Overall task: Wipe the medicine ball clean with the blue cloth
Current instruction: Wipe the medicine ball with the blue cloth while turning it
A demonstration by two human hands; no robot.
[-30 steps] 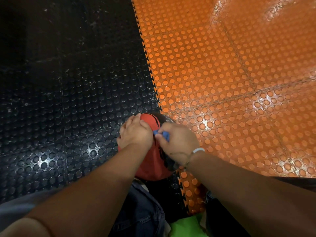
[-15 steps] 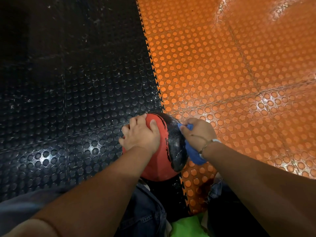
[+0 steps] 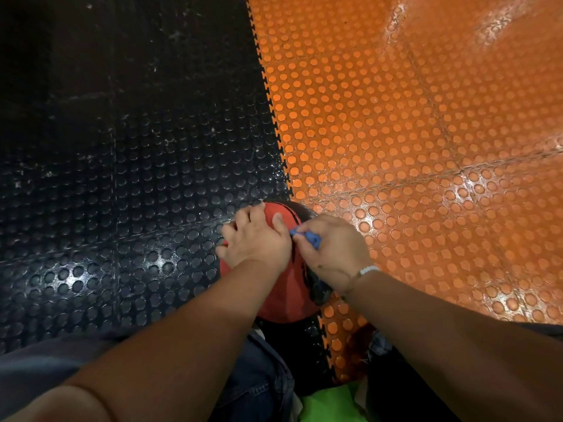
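Note:
The red and black medicine ball (image 3: 285, 296) rests on the floor just in front of my knees, on the seam between black and orange tiles. My left hand (image 3: 254, 239) lies flat on its red top left side, fingers spread over it. My right hand (image 3: 330, 252) presses on the ball's top right, closed around the blue cloth (image 3: 309, 238), of which only a small bunched piece shows beside my thumb. Both hands nearly touch at the ball's crest. Most of the black half is hidden under my right hand.
Studded black rubber tiles (image 3: 137, 193) cover the floor on the left, studded orange tiles (image 3: 426, 147) on the right, joined by a toothed seam. My jeans-clad knees (image 3: 259, 382) and a bit of green fabric (image 3: 329, 406) are at the bottom edge.
My right hand with the cloth has swept back from the ball's right black side up to its top, next to my left hand. The left hand has stayed on the ball.

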